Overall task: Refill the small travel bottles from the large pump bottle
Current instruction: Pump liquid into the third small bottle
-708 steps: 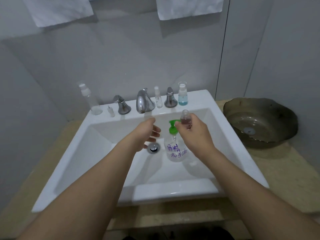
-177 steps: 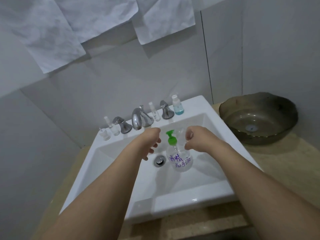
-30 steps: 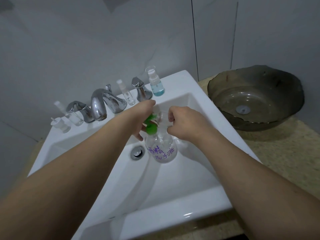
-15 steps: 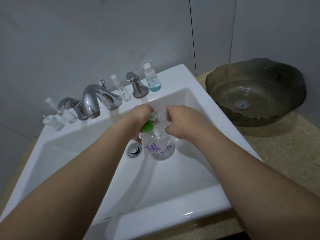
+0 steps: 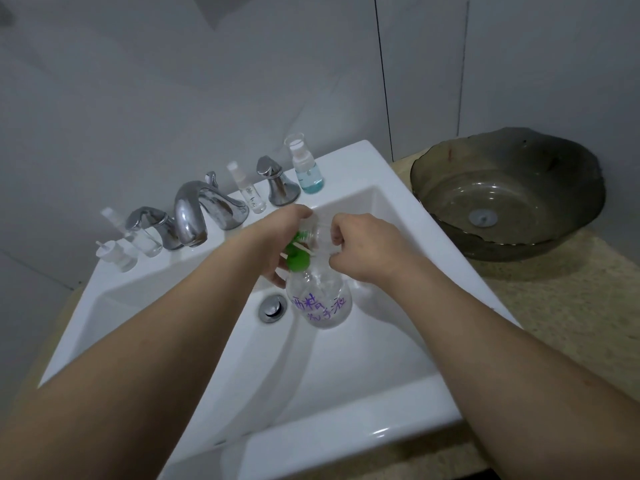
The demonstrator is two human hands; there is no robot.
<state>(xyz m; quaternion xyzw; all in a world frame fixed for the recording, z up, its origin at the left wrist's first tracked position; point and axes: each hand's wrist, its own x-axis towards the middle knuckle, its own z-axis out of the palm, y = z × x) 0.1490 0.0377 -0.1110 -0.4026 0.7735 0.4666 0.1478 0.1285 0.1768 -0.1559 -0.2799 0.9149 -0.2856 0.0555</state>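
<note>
Pressing down at frame centre, the left hand [image 5: 277,237] is curling over the green pump head [image 5: 298,258] of the large clear pump bottle [image 5: 320,299] — the right hand [image 5: 360,244] is pinching a small clear travel bottle [image 5: 320,233] just beside its nozzle.

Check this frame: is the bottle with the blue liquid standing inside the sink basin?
No, the blue-liquid bottle stands up on the back ledge of the sink, beside the right tap handle.
</note>
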